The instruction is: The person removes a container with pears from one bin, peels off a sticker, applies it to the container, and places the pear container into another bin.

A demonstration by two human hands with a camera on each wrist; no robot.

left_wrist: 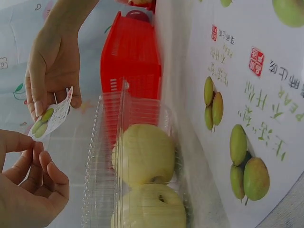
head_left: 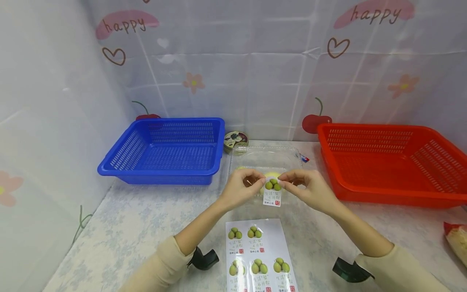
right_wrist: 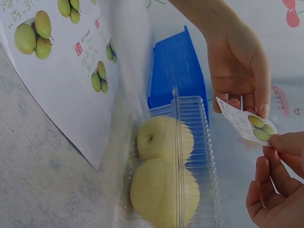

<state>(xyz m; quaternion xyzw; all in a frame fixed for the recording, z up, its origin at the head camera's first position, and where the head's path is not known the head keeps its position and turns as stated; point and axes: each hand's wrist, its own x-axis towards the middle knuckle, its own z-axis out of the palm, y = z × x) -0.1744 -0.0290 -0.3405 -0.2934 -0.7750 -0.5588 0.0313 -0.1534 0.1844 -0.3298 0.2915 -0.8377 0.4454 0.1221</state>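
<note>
A small white label [head_left: 271,198] printed with green pears is held up between both hands. My left hand [head_left: 242,188] pinches its upper left corner between thumb and forefinger. At the upper right corner, the thumb and forefinger of my right hand [head_left: 310,190] grip it. Behind and below the hands stands a clear plastic box [head_left: 268,152], partly hidden by them in the head view. Pale yellow pears [left_wrist: 145,154] sit inside it, also seen in the right wrist view. A sheet of matching labels [head_left: 251,231] lies on the table, with a bare white patch at its upper right.
A blue basket [head_left: 164,178] stands at the back left, a red basket [head_left: 397,196] at the right. A round tin [head_left: 235,140] and a small wrapped packet [head_left: 303,158] are near the clear box. At the right edge lies a red-topped bag [head_left: 456,241].
</note>
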